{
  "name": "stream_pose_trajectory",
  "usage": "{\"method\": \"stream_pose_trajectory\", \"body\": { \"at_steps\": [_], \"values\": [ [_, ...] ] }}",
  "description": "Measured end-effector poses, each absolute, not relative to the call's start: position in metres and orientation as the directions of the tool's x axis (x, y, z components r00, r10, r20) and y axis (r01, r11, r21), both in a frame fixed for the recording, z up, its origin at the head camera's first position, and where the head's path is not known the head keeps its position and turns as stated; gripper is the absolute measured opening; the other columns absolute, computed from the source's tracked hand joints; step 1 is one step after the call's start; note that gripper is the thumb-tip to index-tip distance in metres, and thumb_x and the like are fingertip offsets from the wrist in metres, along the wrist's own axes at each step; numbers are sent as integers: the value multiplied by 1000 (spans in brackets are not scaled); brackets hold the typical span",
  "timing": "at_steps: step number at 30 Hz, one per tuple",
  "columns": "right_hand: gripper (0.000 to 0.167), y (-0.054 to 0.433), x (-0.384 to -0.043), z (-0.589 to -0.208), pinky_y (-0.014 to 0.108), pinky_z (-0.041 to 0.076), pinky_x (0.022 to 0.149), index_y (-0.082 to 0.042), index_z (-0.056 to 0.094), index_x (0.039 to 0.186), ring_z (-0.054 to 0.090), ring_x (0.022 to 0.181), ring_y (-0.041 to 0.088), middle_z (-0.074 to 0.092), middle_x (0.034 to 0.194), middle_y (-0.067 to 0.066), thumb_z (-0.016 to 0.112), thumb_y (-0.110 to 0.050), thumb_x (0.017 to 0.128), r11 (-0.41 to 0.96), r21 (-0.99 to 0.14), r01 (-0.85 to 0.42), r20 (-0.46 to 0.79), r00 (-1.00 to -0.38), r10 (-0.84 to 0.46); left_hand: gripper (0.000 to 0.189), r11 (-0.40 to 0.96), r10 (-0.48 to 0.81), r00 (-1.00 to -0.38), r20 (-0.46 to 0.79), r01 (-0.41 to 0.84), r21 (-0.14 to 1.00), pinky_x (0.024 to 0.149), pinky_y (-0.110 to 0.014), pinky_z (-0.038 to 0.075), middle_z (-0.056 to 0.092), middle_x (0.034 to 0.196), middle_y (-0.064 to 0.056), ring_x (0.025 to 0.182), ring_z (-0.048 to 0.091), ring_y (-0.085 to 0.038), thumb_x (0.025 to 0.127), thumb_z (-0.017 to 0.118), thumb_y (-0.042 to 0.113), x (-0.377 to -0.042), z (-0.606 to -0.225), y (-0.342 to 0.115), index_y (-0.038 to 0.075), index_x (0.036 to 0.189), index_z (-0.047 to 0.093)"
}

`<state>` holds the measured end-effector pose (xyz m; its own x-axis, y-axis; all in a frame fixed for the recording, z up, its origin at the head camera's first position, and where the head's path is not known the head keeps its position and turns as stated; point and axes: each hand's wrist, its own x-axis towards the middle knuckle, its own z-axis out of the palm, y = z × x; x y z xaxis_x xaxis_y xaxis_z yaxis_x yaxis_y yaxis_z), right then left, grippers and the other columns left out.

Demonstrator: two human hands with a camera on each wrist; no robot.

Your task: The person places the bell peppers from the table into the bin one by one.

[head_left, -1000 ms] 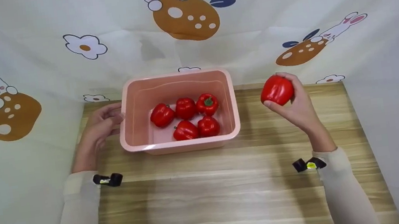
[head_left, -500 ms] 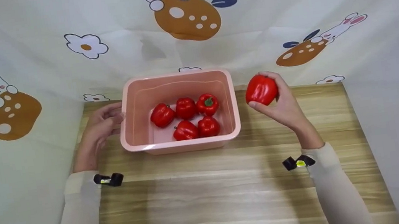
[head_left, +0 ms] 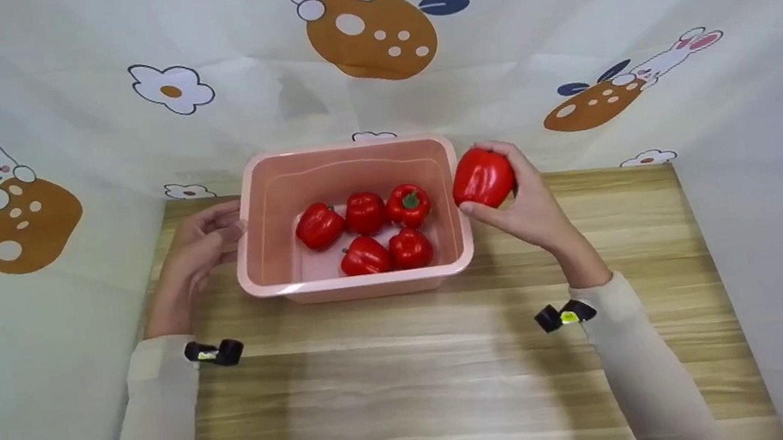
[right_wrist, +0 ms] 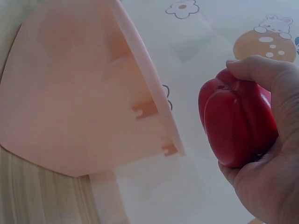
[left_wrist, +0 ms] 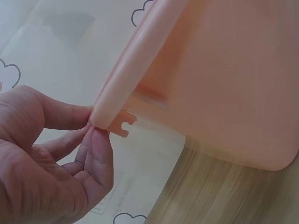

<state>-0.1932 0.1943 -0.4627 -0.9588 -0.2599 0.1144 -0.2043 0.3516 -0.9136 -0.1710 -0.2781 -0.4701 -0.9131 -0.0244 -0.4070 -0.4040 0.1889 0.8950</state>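
A pink plastic bin (head_left: 362,281) stands on the table with several red bell peppers (head_left: 365,213) inside. At its left side my left hand (head_left: 193,255) pinches the rim between thumb and fingers, as the left wrist view shows with the bin's rim (left_wrist: 135,60). My right hand (head_left: 530,213) grips another red bell pepper (head_left: 483,178), held in the air by the bin's right rim. In the right wrist view this bell pepper (right_wrist: 238,119) sits between thumb and fingers, apart from the bin; its underside is partly hidden by the palm.
The wood-grain table (head_left: 412,376) extends in front of the bin and to its right. A pale curtain (head_left: 248,110) printed with rabbits and flowers hangs behind and along both sides. Each wrist wears a small black camera (head_left: 216,352).
My right hand has carried the bell pepper leftward, from well right of the bin to its right rim. The left hand, the bin and the peppers inside keep their places.
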Motion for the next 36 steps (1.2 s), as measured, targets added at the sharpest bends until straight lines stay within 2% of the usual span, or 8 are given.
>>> {"method": "stream_pose_trajectory", "body": {
  "at_steps": [18,25,36],
  "values": [
    [83,165,-199,-454,51,62,107,-23,46,152,54,137,22,54,152,-1,91,-32,82,367,-892,-264,128,-926,-355,56,207,-21,-911,-411,-406,890,88,-26,67,57,118,1,93,67,-4,105,59,11,-170,-468,-278,2,159,44],
    [83,148,-200,-451,50,62,106,-27,47,152,54,137,22,53,152,-2,90,-34,82,391,-875,-287,123,-911,-394,57,210,-16,-914,-405,-399,892,82,-25,68,58,115,1,90,67,-3,104,58,8,-171,-468,-278,0,159,43],
    [82,130,-202,-445,48,62,106,-27,44,152,54,135,20,53,150,-2,89,-30,84,419,-831,-367,153,-874,-461,56,214,-24,-914,-404,-400,891,84,-26,68,59,116,2,91,68,-4,104,60,8,-171,-466,-277,2,158,45]
  ]
}}
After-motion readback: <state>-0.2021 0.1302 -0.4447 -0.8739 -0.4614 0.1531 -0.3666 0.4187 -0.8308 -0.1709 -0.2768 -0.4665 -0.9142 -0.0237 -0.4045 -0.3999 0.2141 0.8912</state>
